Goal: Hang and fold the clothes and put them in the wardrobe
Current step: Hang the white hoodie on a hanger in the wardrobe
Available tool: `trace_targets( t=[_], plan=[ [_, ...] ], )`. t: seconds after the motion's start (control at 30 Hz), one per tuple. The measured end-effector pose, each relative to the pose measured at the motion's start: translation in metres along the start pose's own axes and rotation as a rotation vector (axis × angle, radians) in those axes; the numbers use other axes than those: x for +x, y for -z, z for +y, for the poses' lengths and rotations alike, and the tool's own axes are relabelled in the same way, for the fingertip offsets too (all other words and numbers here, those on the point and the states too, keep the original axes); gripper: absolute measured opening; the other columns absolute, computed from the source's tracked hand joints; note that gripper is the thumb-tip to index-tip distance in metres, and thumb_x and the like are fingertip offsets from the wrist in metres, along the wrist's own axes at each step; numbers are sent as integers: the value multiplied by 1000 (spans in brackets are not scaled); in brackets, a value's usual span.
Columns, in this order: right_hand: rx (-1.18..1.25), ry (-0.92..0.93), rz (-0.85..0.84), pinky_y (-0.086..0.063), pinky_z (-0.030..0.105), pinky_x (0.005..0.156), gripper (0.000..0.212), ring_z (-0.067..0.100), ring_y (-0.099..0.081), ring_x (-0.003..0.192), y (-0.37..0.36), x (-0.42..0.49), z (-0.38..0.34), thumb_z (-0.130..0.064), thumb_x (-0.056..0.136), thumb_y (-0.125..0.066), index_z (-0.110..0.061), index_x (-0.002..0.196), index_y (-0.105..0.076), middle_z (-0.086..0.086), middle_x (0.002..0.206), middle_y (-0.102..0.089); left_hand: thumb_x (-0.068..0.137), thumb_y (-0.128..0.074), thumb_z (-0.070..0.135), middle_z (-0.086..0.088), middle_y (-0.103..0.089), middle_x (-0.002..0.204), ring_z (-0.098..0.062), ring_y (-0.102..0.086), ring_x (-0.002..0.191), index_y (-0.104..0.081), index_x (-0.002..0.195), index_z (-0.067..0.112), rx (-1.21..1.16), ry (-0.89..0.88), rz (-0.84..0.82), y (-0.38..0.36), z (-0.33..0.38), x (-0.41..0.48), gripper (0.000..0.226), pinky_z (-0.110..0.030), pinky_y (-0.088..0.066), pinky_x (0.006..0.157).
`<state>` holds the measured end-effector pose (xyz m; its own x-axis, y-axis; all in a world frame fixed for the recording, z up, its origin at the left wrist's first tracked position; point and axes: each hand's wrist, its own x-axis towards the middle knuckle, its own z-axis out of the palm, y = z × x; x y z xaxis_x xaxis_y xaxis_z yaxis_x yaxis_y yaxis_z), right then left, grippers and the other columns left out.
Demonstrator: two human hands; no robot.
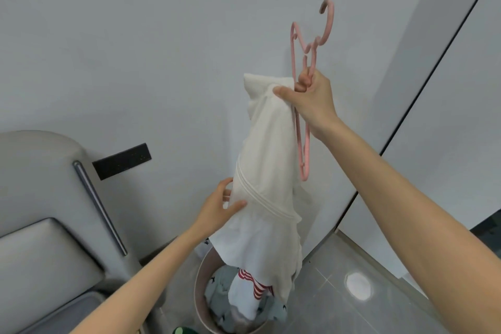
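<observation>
The right hand [311,100] was raised high above the laundry basket [197,282], its fingers [303,78] curled round the pink hanger [330,22] while the thumb pinned the top edge of the cream garment [268,144] against it. The hanger stood nearly on end, hook uppermost, and was not yet inside the cloth. The garment hung in a bunched column straight above the basket, its lowest folds reaching down to the basket's mouth, just above a red-striped piece [252,283] lying inside. Part-way up from the basket the left hand [219,206] pinched the garment's side, thumb in front and fingers behind, at a ribbed seam.

The step in hand looked like sorting out the garment so that the hanger could go in. To do it well, the left hand would best work along the cloth to find the neck or hem opening and spread it, because one clamped fist carrying both things leaves the hanger no room to turn. Lifting the cloth free of the basket first would stop it dragging other clothes out. The right thumb could then release the cloth and steer one hanger arm into the opening. The wardrobe door [447,89] stood up and to the right of the basket
</observation>
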<state>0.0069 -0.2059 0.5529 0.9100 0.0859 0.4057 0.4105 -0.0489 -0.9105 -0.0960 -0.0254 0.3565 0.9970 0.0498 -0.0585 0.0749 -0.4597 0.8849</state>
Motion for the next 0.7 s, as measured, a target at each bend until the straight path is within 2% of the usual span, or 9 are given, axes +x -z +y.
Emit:
trace_targets(
  t=[0.1, 0.2, 0.27, 0.33, 0.43, 0.5, 0.53, 0.6, 0.7],
  plan=[
    [8, -29, -1, -34, 17, 51, 54, 5, -31, 48, 4, 3, 3, -1, 75, -75, -21, 71, -26, -7, 61, -28, 87, -66, 26, 1, -62, 79, -10, -55, 73, -59, 96, 18, 77, -46, 116, -2, -1, 8, 14, -27, -44, 71],
    [-66, -23, 31, -32, 22, 56, 53, 8, -30, 55, 9, 5, 9, -8, 73, -77, -22, 70, -26, -8, 62, -28, 90, -63, 24, -7, -56, 69, -10, -47, 64, -62, 80, 7, 33, -92, 140, 1, 5, 9, 19, -30, -39, 65],
    [-126, -33, 39, -34, 28, 60, 51, 11, -31, 58, 14, 8, 15, -13, 74, -76, -22, 69, -27, -9, 62, -30, 91, -61, 20, 3, -53, 63, -4, -43, 59, -61, 76, 8, -15, -129, 166, 4, 17, 8, 19, -23, -36, 60],
    [-201, -56, -21, -36, 31, 61, 46, 12, -32, 60, 14, 9, 20, -13, 77, -72, -22, 68, -28, -9, 62, -31, 90, -62, 13, 14, -46, 56, -1, -41, 53, -55, 67, 18, -35, -196, 210, 8, 36, 7, 24, -13, -32, 56],
    [-283, -105, -147, -40, 19, 54, 43, 11, -33, 57, 9, 6, 26, -3, 81, -64, -21, 69, -27, -6, 60, -32, 88, -64, 12, 13, -48, 59, 0, -42, 55, -53, 65, 26, -65, -274, 235, 15, 62, 15, 29, -11, -35, 58],
    [-271, -168, -246, -50, 27, 58, 41, 14, -47, 60, 5, 1, 31, 0, 82, -63, -20, 72, -29, -2, 62, -42, 88, -63, 13, 10, -52, 64, -3, -45, 60, -57, 67, 25, -84, -297, 241, 21, 71, 21, 25, -11, -37, 61],
    [-251, -202, -308, -56, 35, 69, 40, 18, -57, 67, 4, -3, 34, -1, 83, -64, -19, 75, -30, 4, 67, -48, 88, -63, 13, 10, -55, 65, -2, -48, 61, -59, 69, 24, -100, -291, 258, 24, 74, 24, 22, -11, -39, 62],
    [-221, -260, -418, -57, 40, 83, 37, 23, -69, 82, 3, -12, 41, -6, 85, -68, -17, 83, -33, 17, 84, -61, 89, -63, 11, 9, -58, 66, 4, -52, 59, -61, 71, 20, -176, -272, 323, 33, 81, 30, 20, -8, -40, 62],
    [-160, -277, -460, -56, 41, 87, 38, 23, -70, 95, 2, -33, 48, -12, 84, -71, -15, 84, -33, 16, 96, -68, 90, -62, 13, 5, -58, 66, 5, -52, 57, -61, 74, 12, -221, -236, 398, 49, 89, 42, 16, -11, -41, 60]
  ],
)
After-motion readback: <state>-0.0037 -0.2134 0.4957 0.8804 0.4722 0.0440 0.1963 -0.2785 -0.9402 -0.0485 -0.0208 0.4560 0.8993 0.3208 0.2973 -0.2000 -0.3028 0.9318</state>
